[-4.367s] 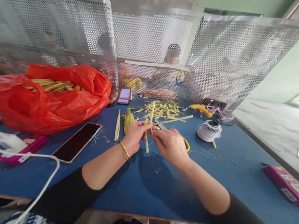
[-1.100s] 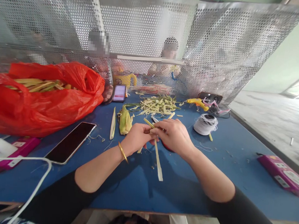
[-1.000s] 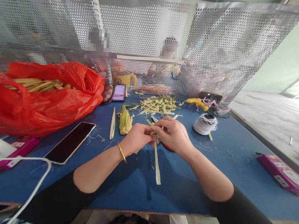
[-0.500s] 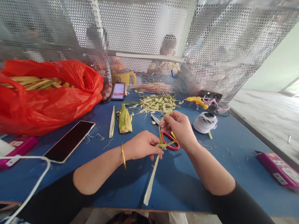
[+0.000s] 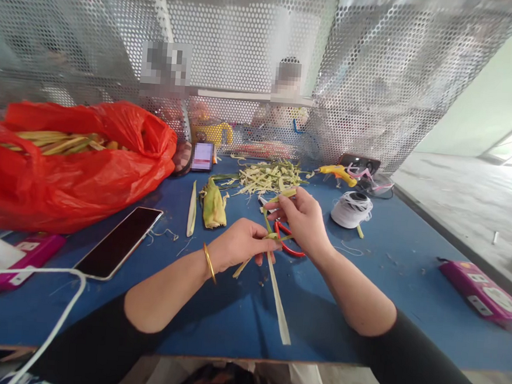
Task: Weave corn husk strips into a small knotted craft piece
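Several pale green leaf strips cross between my two hands, one long end hanging down toward the table's front edge. My left hand pinches them where they cross, and a short end sticks out below its fingers. Higher up, my right hand is closed on the upper part of a strip, bending it over. Under my hands lie red-handled scissors, partly hidden by the right hand. Left of them rest a husk-like leaf bundle and a single loose leaf piece.
A pile of leaf scraps lies at the back. A red plastic bag of strips and a phone are at left. At right are white thread, a yellow glue gun and a purple power strip. Perforated metal panels stand behind.
The long hanging end has swung to the right, and a short end now shows below my left hand. Both hands have shifted slightly left, the right one bending the upper strip over.
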A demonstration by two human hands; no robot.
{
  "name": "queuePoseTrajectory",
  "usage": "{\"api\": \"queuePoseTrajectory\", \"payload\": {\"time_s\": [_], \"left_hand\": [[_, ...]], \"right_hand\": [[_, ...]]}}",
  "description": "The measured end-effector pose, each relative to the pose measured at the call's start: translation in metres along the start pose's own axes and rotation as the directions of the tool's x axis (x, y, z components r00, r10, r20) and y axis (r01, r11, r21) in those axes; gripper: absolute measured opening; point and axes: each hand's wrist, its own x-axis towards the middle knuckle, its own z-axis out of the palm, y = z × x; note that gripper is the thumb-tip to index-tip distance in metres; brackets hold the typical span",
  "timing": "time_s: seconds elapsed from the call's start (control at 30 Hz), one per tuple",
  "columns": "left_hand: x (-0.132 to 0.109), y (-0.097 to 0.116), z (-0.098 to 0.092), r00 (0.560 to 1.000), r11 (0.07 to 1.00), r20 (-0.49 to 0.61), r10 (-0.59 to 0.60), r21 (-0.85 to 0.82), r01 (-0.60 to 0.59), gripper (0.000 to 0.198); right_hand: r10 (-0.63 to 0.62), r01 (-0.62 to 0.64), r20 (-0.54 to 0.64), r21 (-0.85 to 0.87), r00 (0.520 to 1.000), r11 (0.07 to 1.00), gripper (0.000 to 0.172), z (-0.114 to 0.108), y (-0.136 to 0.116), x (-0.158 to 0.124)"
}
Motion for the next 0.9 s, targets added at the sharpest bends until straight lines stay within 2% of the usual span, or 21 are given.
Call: {"api": "queuePoseTrajectory", "payload": {"time_s": [0.13,0.2,0.3,0.37,0.4,0.43,0.47,0.5,0.57,0.63,0.67,0.77,0.9], "left_hand": [[0.002,-0.004,0.0,1.0,1.0,-0.011,-0.012,-0.017,0.011,0.026],[0.004,-0.006,-0.002,0.998,0.998,-0.058,-0.009,-0.056,0.006,0.027],[0.008,-0.007,-0.007,0.984,0.988,-0.18,-0.003,-0.153,-0.025,0.025],[0.01,-0.007,-0.01,0.967,0.971,-0.256,-0.003,-0.231,-0.058,0.023],[0.01,-0.007,-0.012,0.959,0.961,-0.284,-0.003,-0.265,-0.075,0.022],[0.011,-0.006,-0.013,0.952,0.951,-0.305,-0.004,-0.294,-0.09,0.022],[0.011,-0.006,-0.013,0.948,0.943,-0.317,-0.005,-0.316,-0.101,0.022],[0.011,-0.006,-0.013,0.947,0.939,-0.322,-0.008,-0.329,-0.104,0.022],[0.011,-0.006,-0.012,0.946,0.937,-0.324,-0.015,-0.336,-0.1,0.023],[0.01,-0.007,-0.01,0.951,0.941,-0.308,-0.014,-0.326,-0.092,0.024],[0.01,-0.007,-0.009,0.955,0.944,-0.296,-0.01,-0.319,-0.089,0.024],[0.01,-0.008,-0.006,0.959,0.953,-0.283,-0.016,-0.294,-0.071,0.023],[0.01,-0.007,-0.005,0.958,0.958,-0.285,-0.046,-0.284,-0.038,0.023]], "right_hand": [[-0.159,0.166,0.084,-0.075,0.984,0.983,0.013,0.0,0.0,-0.005],[-0.239,0.252,0.089,-0.193,0.967,0.948,0.011,-0.001,-0.001,-0.006],[-0.428,0.36,-0.051,-0.456,0.902,0.814,0.013,-0.006,-0.003,-0.005],[-0.492,0.326,-0.223,-0.516,0.842,0.792,0.017,-0.008,-0.002,-0.001],[-0.46,0.284,-0.309,-0.476,0.832,0.833,0.018,-0.009,-0.001,0.001],[-0.386,0.233,-0.374,-0.392,0.844,0.89,0.019,-0.009,-0.001,0.003],[-0.279,0.177,-0.391,-0.278,0.877,0.944,0.021,-0.008,0.0,0.004],[-0.161,0.113,-0.348,-0.155,0.924,0.981,0.024,-0.007,0.001,0.006],[0.034,-0.029,-0.118,0.049,0.992,0.998,0.032,-0.003,0.003,0.006],[0.146,-0.162,0.098,0.183,0.984,0.97,0.037,0.001,0.003,0.004],[0.183,-0.214,0.147,0.23,0.972,0.949,0.038,0.003,0.004,0.003],[0.275,-0.293,0.101,0.322,0.956,0.9,0.038,0.006,0.004,0.001],[0.335,-0.308,-0.001,0.39,0.942,0.868,0.034,0.005,0.004,0.002]]}}
